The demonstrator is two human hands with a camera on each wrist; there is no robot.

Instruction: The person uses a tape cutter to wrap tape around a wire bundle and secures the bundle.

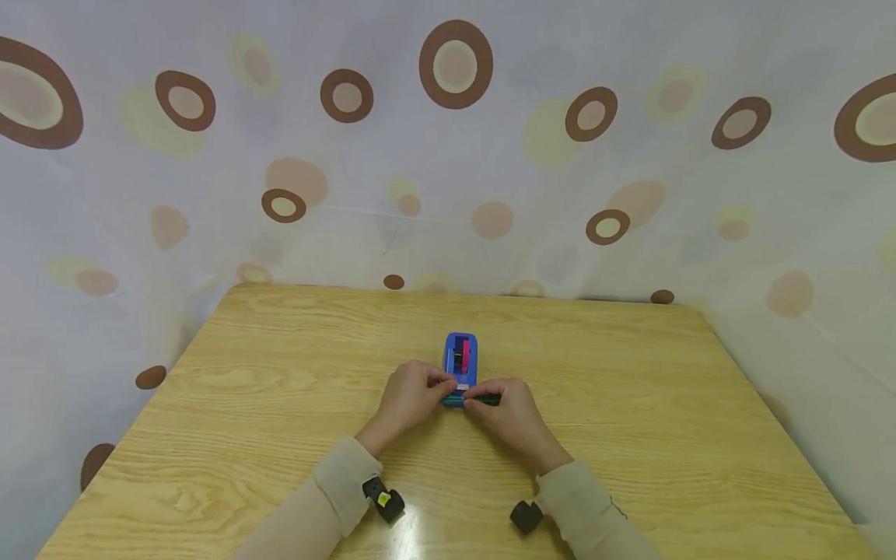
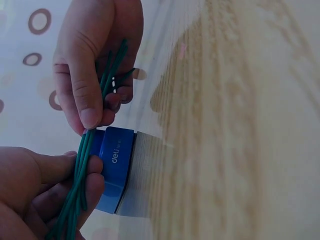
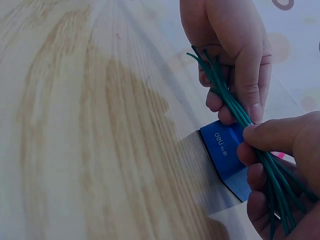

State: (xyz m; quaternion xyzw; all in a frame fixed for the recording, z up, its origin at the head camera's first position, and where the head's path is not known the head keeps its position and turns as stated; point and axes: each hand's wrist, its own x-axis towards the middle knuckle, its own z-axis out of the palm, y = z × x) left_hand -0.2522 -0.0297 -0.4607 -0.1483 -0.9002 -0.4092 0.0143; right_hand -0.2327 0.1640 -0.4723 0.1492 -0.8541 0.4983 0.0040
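Note:
A bundle of thin green wires [image 3: 272,175] runs sideways between my two hands, across the near end of a blue tape dispenser [image 1: 473,365]. My left hand [image 1: 411,393] pinches the bundle between thumb and fingers on the left side. On the right side my right hand [image 1: 514,416] pinches it too, its thumb close beside the left thumb. Loose wire ends fan out past both hands in the wrist views. The dispenser stands on the table with "deli" lettering on its front, and a pink part [image 1: 466,356] shows inside it.
A pale wood-grain table [image 1: 280,373] lies under both arms. Behind it and along both sides hangs a light curtain [image 1: 455,155] with brown and yellow oval prints. A small black camera [image 1: 383,499] is worn at each wrist, low over the tabletop.

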